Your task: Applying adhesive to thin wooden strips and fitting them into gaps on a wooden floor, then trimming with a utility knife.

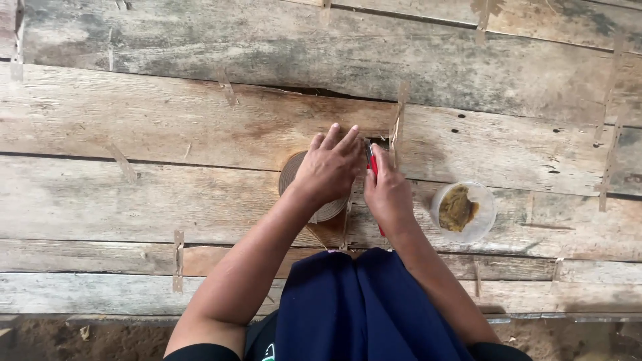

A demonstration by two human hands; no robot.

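- Navy cloth (364, 304) lies nearest, over the person's lap.
- Right hand (388, 194), fingers closed around a red tool (371, 164).
- Left hand (328, 167) lies flat, fingers spread, on a round coiled disc (292, 172) (woven, it seems) on the plank floor (134, 120).
- Plastic tub (463, 212) of brown paste sits to the right.

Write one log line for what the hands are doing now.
left hand: flat on woven disc | right hand: holds red tool | clear tub: right
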